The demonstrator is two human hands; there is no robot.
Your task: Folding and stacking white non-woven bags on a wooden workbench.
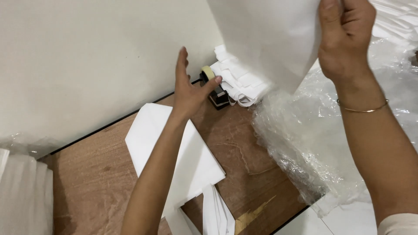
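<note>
The right hand (346, 37), at one o'clock, pinches a large white sheet (270, 35) and holds it up off the wooden table (244, 148). The left hand (189, 89), its grip open, has its thumb on the tape roll (208, 72) in a dispenser at twelve o'clock, by the wall. No tape looks pulled yet. A folded white sheet (174, 148) lies at six o'clock, and clear plastic wrap (305, 139) at three.

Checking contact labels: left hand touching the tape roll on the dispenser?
Touching. The head view shows the left hand with its thumb tip pressed on the tape roll of the black dispenser, no gap visible between them.
</note>
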